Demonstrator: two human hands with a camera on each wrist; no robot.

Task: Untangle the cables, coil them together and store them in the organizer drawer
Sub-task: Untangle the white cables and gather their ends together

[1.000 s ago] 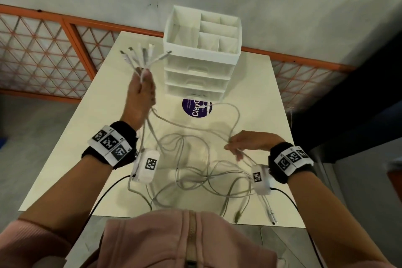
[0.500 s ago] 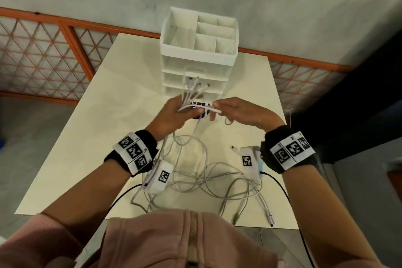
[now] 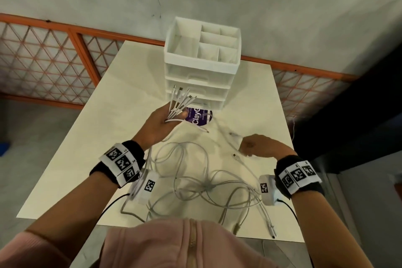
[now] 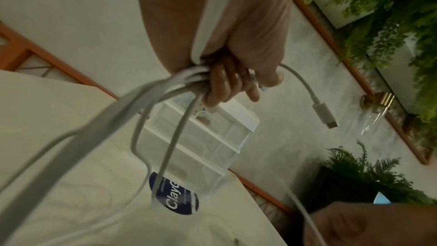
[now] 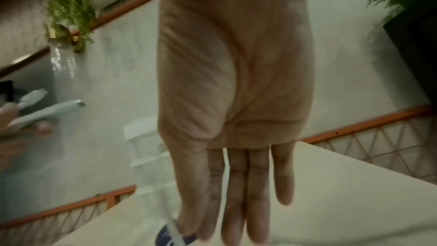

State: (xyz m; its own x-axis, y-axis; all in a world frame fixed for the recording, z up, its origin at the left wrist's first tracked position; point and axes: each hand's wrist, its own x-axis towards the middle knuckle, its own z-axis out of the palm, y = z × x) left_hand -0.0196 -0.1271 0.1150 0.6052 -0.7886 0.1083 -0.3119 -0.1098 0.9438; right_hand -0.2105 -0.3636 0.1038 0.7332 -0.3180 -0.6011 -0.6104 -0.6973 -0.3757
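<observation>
Several white cables lie tangled (image 3: 206, 183) on the cream table (image 3: 104, 141). My left hand (image 3: 173, 115) is raised in front of the white organizer (image 3: 202, 65) and grips a bunch of cable ends (image 3: 182, 100) that fan upward. In the left wrist view its fingers (image 4: 222, 85) curl round the bundle, and one connector (image 4: 325, 117) hangs free. My right hand (image 3: 244, 149) hovers low over the table's right side. Its fingers (image 5: 236, 184) are nearly straight, and a thin white cable (image 5: 175, 231) runs out beside thumb and forefinger, apparently pinched.
The organizer's drawers (image 3: 195, 91) are closed; its top tray has empty compartments. A round purple sticker (image 3: 199, 118) lies just before it. Loose cable ends (image 3: 272, 230) hang over the near table edge. An orange lattice railing (image 3: 54, 63) runs behind the table.
My left hand came down from the upper left to the organizer's front. My right hand passed a cable end to it, then drew back right and lower.
</observation>
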